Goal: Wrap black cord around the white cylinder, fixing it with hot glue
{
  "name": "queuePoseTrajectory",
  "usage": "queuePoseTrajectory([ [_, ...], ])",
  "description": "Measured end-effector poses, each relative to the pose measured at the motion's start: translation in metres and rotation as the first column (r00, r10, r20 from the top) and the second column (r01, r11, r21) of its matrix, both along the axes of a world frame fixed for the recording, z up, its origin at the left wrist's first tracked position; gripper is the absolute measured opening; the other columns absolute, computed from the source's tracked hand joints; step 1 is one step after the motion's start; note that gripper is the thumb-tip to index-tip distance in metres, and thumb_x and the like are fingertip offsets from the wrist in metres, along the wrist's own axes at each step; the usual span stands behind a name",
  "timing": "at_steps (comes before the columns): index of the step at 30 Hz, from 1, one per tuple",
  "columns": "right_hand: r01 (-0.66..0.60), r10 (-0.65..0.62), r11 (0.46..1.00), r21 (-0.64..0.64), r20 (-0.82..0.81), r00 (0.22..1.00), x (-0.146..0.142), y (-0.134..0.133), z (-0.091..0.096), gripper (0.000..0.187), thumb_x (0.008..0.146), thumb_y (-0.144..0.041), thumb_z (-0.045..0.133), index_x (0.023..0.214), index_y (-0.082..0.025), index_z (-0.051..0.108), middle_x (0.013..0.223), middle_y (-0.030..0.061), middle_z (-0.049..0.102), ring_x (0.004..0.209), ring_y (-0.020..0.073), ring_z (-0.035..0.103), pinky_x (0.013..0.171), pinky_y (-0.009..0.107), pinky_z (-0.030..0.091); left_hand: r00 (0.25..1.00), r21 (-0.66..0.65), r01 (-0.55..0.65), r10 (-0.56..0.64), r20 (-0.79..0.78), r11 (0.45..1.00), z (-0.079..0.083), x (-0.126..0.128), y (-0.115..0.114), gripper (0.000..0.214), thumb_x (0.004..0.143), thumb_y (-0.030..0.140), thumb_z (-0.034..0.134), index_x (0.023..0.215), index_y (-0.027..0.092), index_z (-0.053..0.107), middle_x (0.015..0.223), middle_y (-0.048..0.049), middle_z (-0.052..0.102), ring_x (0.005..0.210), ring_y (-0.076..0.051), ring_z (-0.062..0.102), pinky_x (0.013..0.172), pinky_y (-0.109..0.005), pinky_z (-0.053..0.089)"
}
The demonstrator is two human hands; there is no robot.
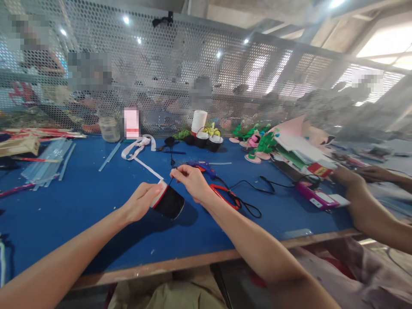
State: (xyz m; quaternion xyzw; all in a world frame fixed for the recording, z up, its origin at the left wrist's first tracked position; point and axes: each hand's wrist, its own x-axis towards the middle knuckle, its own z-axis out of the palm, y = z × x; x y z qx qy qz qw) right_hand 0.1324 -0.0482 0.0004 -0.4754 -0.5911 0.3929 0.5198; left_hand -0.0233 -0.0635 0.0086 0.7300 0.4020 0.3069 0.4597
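My left hand (pixel 143 200) is closed on a small paper cup (pixel 169 202) wrapped in black, with a red line near its white rim. The cup is tilted on its side above the table. A narrow white ribbon (pixel 148 168) runs from the rim to a loose coil further back. My right hand (pixel 190 179) pinches a thin black cord (pixel 173 159) just above the cup. One stretch of the cord trails back across the table; another reaches down to the cup. Beyond my right wrist lie a blue glue gun (pixel 206 168) and red-handled scissors (pixel 225 195).
Black-wrapped cups (pixel 213 143) with handles and a stack of white cups (pixel 199 122) stand at the back. Glue sticks (pixel 48 163) lie left. A purple power strip (pixel 317 195) is right, near a co-worker's arm (pixel 367 206). A perforated metal screen (pixel 180 77) closes off the back.
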Motion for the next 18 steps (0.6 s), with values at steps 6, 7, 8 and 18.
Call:
queuePoseTrajectory([
  [6,-0.027,0.026,1.0,0.006,0.052,0.998,-0.0014,-0.0017,-0.0008,0.021,0.068,-0.035,0.053,0.062,-0.015,0.057,0.057,-0.0018,0.054,0.053,0.0089,0.044,0.054,0.022,0.035,0.999,0.044,0.03,-0.03,-0.019,0.999,0.0016,-0.0009,-0.0022,0.038,0.073,0.041,0.03,0.043,0.018,0.027,0.042,0.0044,0.024,0.043,-0.007,0.019,0.041,-0.023,0.017],
  [7,-0.029,0.029,1.0,-0.002,0.057,0.998,-0.0015,-0.002,-0.001,0.021,0.068,-0.035,0.053,0.062,-0.015,0.057,0.057,-0.002,0.053,0.053,0.0089,0.044,0.054,0.022,0.035,0.999,0.05,0.033,-0.033,-0.019,0.998,0.002,-0.001,-0.0027,0.038,0.074,0.041,0.03,0.043,0.018,0.027,0.042,0.0044,0.024,0.043,-0.007,0.019,0.041,-0.023,0.017],
  [8,-0.032,0.032,0.999,-0.01,0.062,0.998,-0.0017,-0.0022,-0.0013,0.021,0.068,-0.035,0.053,0.062,-0.015,0.057,0.056,-0.0021,0.053,0.053,0.0088,0.044,0.054,0.022,0.034,0.999,0.057,0.035,-0.034,-0.018,0.998,0.0024,-0.0011,-0.0032,0.038,0.074,0.04,0.03,0.043,0.018,0.026,0.042,0.0044,0.024,0.042,-0.007,0.019,0.041,-0.023,0.017],
  [18,-0.071,0.073,0.997,-0.033,0.079,0.994,-0.0032,-0.0025,-0.004,0.021,0.069,-0.035,0.053,0.062,-0.015,0.056,0.055,-0.0027,0.05,0.053,0.0086,0.042,0.055,0.022,0.035,1.0,0.124,0.03,-0.03,0.004,0.992,0.0026,-0.0012,-0.0037,0.038,0.074,0.038,0.03,0.042,0.019,0.024,0.041,0.004,0.023,0.041,-0.007,0.02,0.041,-0.024,0.017],
])
